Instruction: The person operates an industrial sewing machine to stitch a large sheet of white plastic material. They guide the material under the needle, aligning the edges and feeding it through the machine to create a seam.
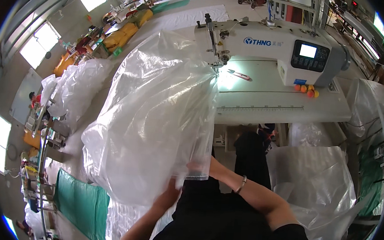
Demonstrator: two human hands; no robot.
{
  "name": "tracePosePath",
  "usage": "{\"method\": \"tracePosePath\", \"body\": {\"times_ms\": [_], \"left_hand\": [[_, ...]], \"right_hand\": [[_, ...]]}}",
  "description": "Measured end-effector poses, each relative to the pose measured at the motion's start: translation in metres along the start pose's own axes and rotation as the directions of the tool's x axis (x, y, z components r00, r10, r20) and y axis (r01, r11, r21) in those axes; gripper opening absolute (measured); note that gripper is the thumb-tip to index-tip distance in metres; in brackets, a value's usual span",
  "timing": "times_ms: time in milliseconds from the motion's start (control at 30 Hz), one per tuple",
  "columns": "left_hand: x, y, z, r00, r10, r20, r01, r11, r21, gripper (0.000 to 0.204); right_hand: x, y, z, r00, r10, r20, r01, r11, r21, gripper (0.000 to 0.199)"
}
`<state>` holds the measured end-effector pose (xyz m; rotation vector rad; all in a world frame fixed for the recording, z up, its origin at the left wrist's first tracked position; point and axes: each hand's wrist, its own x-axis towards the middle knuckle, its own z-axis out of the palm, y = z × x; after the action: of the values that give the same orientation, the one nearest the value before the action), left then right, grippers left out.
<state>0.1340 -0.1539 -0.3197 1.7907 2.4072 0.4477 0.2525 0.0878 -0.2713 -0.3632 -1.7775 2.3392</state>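
The left hand (pixel 166 197) is blurred and partly hidden by the plastic (pixel 137 129); the right hand (pixel 201 166) is veiled by it. The left end of the desk (pixel 284 98) is covered. The screen (pixel 307 51) is washed out.

Bright windows (pixel 40 47) in a grey wall (pixel 69 16), pale floor (pixel 73 153) below.

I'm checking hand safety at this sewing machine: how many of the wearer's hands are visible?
2. The left hand is at the lower edge of the clear plastic sheet; the right hand is at its lower right corner, partly veiled by it.
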Motion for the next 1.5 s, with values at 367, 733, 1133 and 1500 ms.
{"method": "tracePosePath", "body": {"times_ms": [367, 733, 1133, 1500], "left_hand": [[-0.11, -0.175, -0.099, 0.375, -0.826, 0.42, 0.52, 0.563, 0.642, 0.052], [0.016, 0.102, -0.128, 0.81, -0.22, 0.543, 0.407, 0.878, -0.251, 0.035], [0.119, 0.124, -0.06, 0.966, -0.259, -0.01, 0.161, 0.629, -0.761, 0.015], [0.103, 0.122, -0.05, 0.983, -0.181, -0.01, 0.103, 0.602, -0.792, 0.004]], "right_hand": [[-0.105, 0.057, -0.031, 0.975, 0.209, 0.079, -0.216, 0.973, 0.085, 0.022], [-0.094, 0.005, 0.004, 0.806, -0.356, -0.472, -0.05, 0.754, -0.655, 0.079], [-0.099, 0.025, -0.009, 0.861, -0.238, -0.45, 0.026, 0.903, -0.429, 0.022], [-0.097, -0.02, -0.003, 0.9, -0.421, -0.112, 0.303, 0.79, -0.533, 0.016]]}}
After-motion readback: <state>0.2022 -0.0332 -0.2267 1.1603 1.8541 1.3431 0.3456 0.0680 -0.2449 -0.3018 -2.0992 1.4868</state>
